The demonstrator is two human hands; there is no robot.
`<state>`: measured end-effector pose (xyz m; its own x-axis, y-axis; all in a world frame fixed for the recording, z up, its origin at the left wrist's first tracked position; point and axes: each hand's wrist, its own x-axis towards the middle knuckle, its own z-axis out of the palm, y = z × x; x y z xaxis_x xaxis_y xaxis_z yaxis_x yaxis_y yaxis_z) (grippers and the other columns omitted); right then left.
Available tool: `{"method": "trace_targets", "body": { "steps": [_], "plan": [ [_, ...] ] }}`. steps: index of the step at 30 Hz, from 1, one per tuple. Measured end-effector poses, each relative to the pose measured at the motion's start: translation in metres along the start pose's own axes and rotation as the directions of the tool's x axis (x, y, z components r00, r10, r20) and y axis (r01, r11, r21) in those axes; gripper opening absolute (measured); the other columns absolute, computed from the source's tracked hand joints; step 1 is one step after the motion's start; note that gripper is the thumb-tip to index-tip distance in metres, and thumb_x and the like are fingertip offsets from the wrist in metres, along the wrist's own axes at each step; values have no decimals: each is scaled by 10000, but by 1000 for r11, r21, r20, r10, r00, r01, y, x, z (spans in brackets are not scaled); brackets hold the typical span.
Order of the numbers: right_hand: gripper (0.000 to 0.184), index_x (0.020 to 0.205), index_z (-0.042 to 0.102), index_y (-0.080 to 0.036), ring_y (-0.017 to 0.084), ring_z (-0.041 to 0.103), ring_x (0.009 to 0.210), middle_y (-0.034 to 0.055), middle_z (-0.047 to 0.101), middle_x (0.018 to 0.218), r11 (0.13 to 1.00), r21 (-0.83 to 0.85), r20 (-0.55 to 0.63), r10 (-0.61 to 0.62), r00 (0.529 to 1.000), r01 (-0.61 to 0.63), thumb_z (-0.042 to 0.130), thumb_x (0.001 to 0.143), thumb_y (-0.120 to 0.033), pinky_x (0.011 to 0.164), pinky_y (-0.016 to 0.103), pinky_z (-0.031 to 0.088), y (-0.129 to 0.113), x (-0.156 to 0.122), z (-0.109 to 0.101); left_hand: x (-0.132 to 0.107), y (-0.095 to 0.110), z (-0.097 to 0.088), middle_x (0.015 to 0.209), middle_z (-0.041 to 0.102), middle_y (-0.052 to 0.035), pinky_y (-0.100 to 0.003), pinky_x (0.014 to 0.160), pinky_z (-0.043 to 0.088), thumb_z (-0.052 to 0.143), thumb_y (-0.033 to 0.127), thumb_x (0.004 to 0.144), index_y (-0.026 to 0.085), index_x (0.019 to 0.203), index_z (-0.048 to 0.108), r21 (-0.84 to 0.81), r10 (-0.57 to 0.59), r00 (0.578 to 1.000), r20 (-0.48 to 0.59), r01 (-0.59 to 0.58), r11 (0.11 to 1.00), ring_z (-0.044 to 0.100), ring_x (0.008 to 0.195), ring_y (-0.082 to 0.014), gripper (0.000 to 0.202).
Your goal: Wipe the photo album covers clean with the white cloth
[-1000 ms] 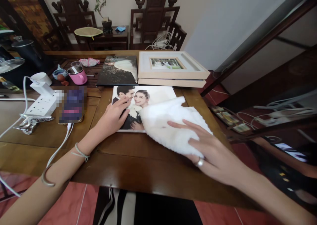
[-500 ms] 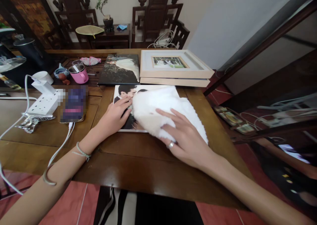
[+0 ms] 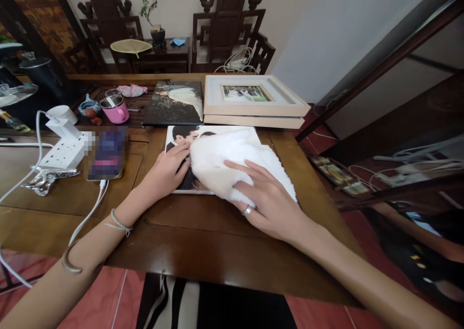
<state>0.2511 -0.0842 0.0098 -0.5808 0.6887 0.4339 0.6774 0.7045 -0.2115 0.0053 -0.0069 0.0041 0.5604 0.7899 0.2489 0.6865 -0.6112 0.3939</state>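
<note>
A photo print or album (image 3: 174,146) with a white ground and a dark-suited figure lies flat on the wooden table in front of me. My left hand (image 3: 171,166) rests on its left part, fingers stretched out and holding nothing. Over its middle and right spreads a fluffy white cloth (image 3: 221,152), hiding most of the picture. My right hand (image 3: 271,201), with a ring on one finger, presses on this cloth and grips it, some fingers tucked into its folds.
Behind the photo lie a dark picture panel (image 3: 165,107) and stacked pale wooden frames (image 3: 253,109). On the left are a pink mug (image 3: 115,111), a white power strip (image 3: 68,150) and a phone (image 3: 108,150) on a charging cable. Another person's arm (image 3: 416,225) is at far right.
My right hand and the white cloth have slid slightly left over the photo. My left hand has stayed in nearly the same place on it.
</note>
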Motion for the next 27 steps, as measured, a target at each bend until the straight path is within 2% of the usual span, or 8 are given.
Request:
{"method": "trace_targets", "body": {
  "steps": [2,6,11,14,17,21,24,27],
  "plan": [
    [223,993,661,-180,311,496,1328,189,677,1230,999,-21,-6,31,1000,-31,477,869,-159,1059,607,417,-3,7,4,0,1,0,1487,471,-145,-521,1145,352,394,195,975,140,1340,539,-7,15,1000,-10,-15,1000,412,1404,-248,396],
    [298,1077,678,-169,343,430,1373,154,586,1380,999,-29,17,21,1000,-21,482,854,-150,1092,639,362,-18,11,8,1,-1,0,1510,449,-107,-490,1155,350,413,138,932,181,1343,539,-34,53,998,-17,-54,998,397,1415,-232,432],
    [238,942,701,-191,339,373,1408,121,544,1430,997,42,55,-72,996,70,512,810,-129,1109,639,346,-39,-6,1,0,-5,-2,1502,451,-142,-509,1152,348,473,122,888,152,1355,525,-42,19,1000,9,-18,999,385,1422,-258,471],
    [186,801,680,-207,321,390,1399,106,572,1405,987,89,67,-142,988,135,518,802,-115,1123,615,342,-43,-19,-9,0,-5,-3,1481,478,-150,-536,1139,355,487,183,922,147,1354,522,-52,1,1000,6,0,999,408,1408,-264,434],
    [195,791,658,-208,301,426,1380,103,591,1384,980,125,82,-164,983,153,497,794,-97,1116,598,368,-38,-24,-18,0,-4,-5,1469,494,-143,-525,1135,365,444,240,968,155,1339,538,-50,-16,1000,-4,16,999,419,1402,-253,392],
    [209,866,652,-205,281,444,1371,143,604,1362,994,64,69,-94,993,90,480,812,-99,1107,569,398,-22,-16,-21,0,-2,-5,1471,491,-149,-519,1136,365,426,195,954,145,1348,529,-18,-17,1000,0,17,1000,422,1399,-251,410],
    [229,941,677,-166,321,499,1323,202,612,1331,994,-22,56,-107,993,109,487,828,-108,1060,588,443,-10,-3,-16,0,1,-5,1476,489,-132,-502,1137,370,410,164,949,151,1342,533,-11,2,1000,0,-2,1000,422,1398,-241,412],
    [273,1037,690,-139,363,509,1304,196,611,1335,983,-58,76,-169,983,173,507,834,-120,1032,627,453,-6,10,-9,0,0,-4,1486,481,-113,-453,1147,372,412,132,932,161,1321,556,-36,50,999,-14,-50,998,407,1409,-225,416]
  ]
}}
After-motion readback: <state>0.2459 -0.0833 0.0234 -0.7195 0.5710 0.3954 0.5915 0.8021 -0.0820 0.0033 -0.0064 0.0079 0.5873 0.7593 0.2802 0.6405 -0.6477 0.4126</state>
